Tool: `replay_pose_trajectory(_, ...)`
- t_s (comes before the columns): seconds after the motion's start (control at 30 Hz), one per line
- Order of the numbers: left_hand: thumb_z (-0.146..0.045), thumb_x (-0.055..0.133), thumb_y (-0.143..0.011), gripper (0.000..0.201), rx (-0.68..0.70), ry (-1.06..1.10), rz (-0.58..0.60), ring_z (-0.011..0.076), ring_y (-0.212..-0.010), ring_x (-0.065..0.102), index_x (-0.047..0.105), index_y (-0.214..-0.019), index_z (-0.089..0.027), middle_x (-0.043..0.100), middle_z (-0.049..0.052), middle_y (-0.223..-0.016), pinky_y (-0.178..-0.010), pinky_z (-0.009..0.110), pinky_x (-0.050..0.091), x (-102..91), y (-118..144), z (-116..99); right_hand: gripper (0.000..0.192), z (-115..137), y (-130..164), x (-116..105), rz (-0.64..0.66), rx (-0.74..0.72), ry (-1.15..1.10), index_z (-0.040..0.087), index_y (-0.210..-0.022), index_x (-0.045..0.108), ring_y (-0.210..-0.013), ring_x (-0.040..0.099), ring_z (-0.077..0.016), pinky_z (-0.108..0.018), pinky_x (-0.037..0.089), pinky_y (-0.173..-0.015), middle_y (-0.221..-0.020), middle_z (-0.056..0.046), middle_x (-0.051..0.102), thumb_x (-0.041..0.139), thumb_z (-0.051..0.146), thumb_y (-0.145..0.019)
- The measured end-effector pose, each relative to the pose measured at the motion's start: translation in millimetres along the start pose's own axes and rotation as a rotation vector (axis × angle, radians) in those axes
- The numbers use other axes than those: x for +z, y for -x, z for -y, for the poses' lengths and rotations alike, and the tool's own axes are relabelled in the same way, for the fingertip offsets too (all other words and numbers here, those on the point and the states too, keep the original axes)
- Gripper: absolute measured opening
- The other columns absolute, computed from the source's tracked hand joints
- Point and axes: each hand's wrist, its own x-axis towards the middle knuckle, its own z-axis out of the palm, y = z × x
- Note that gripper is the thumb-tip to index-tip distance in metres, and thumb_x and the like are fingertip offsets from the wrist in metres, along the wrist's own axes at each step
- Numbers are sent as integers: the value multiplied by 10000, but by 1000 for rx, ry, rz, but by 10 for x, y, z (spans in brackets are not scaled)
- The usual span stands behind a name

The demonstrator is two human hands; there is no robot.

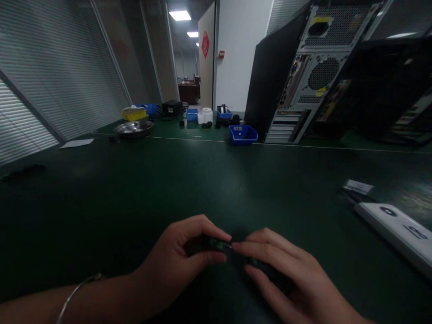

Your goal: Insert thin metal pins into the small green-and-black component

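Note:
Low in the middle of the view, my left hand (182, 252) pinches a small green circuit board (218, 244) between thumb and fingers. A shiny bit shows at the board's right end, where a fingertip of my right hand (286, 270) reaches it. Between the thumb and fingers of my right hand there is a dark gap; whether something dark is held there I cannot make out. Both hands are just over the dark green table (209, 184).
A white box (394, 225) lies at the right. Further back stand a computer tower (297, 81), a blue bin (243, 135), a metal bowl (134, 129), a yellow basket (135, 114) and a white device (205, 116). White paper (77, 143) lies far left.

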Motion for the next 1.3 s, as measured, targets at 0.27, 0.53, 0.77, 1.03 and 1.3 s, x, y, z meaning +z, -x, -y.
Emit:
replay_pose_trajectory(0.27, -111, 745, -673, 180, -115, 228, 11, 119, -725, 611, 714, -830, -195, 634, -15, -764, -683, 220, 479, 26, -1, -54, 351, 18, 6, 5, -16, -19, -51, 253, -1139, 580, -832, 626, -138, -210, 539, -710, -955, -42, 632, 504, 67, -852)
replay_pose_trajectory(0.53, -140, 734, -696, 170, -79, 162, -11, 133, -748, 597, 718, -854, -201, 625, -6, -781, -684, 232, 467, 17, 6, -42, 347, 53, 6, 8, -54, -6, -9, 256, -1117, 603, -826, 643, -151, -216, 551, -728, -947, -42, 644, 529, 77, -830)
replay_pose_trajectory(0.77, -123, 733, -690, 187, -50, 134, 5, 127, -742, 580, 723, -856, -208, 630, -6, -785, -691, 230, 453, 14, 6, -42, 356, 41, 17, -12, -28, -9, -10, 255, -1119, 605, -790, 642, -139, -203, 552, -692, -925, -36, 638, 538, 69, -823)
replay_pose_trajectory(1.03, -139, 729, -691, 169, -133, 278, 51, 102, -650, 566, 711, -854, -180, 610, -12, -745, -609, 211, 453, 25, -7, -48, 379, 50, 28, 5, -83, -27, -23, 264, -1128, 601, -866, 647, -161, -216, 555, -746, -958, -38, 656, 558, 63, -810)
replay_pose_trajectory(1.3, -214, 714, -733, 225, -233, 316, -15, 124, -696, 617, 673, -949, -172, 680, 7, -772, -703, 249, 494, 21, -31, -65, 385, 104, 39, 29, -141, -32, 19, 250, -1224, 565, -833, 673, -205, -232, 584, -645, -968, -75, 675, 533, 161, -850)
